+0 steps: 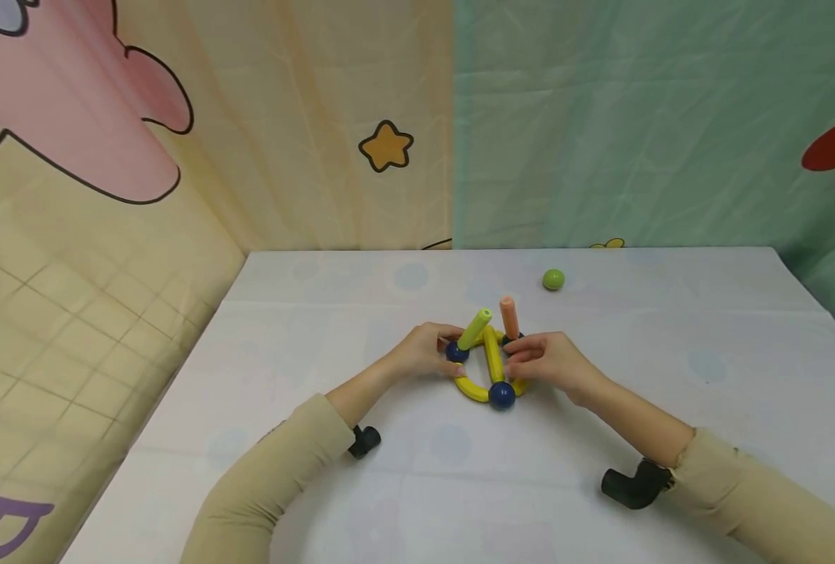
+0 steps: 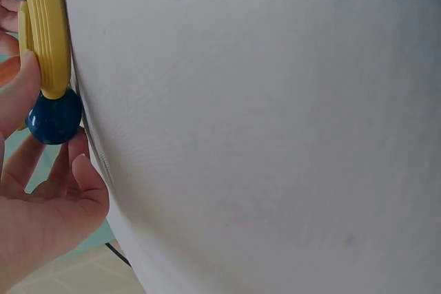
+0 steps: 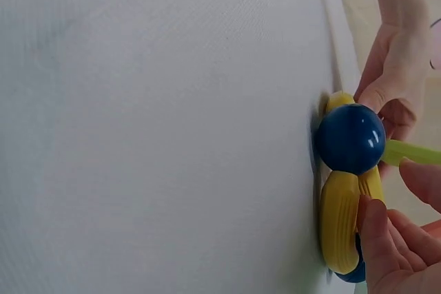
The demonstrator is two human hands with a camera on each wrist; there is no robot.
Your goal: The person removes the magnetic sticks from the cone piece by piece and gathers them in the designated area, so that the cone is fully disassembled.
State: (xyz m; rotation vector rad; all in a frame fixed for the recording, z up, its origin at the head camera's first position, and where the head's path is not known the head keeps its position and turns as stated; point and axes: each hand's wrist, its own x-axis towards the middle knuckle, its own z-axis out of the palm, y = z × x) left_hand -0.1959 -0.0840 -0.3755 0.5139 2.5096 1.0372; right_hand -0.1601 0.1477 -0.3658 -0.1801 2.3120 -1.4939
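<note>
A ring of yellow curved rods [image 1: 471,389] joined by dark blue balls [image 1: 502,395] lies on the table, with a straight yellow rod [image 1: 493,354] across its middle. A light green rod [image 1: 475,327] rises tilted from the left ball [image 1: 457,352]; an orange rod [image 1: 508,316] stands on the far right ball, which is partly hidden. My left hand [image 1: 428,350] grips the left ball, thumb near the curved rod. With its fingers by the far right ball, my right hand [image 1: 554,362] holds the ring's right curved rod [image 3: 338,224]. Both hands touch the same ring.
A green ball [image 1: 554,280] sits behind the ring. Dark elbow-shaped pieces lie near each forearm, a left one [image 1: 365,442] and a right one [image 1: 632,486]. The white-covered table [image 1: 446,509] ends at printed curtains [image 1: 565,157] at the back and side.
</note>
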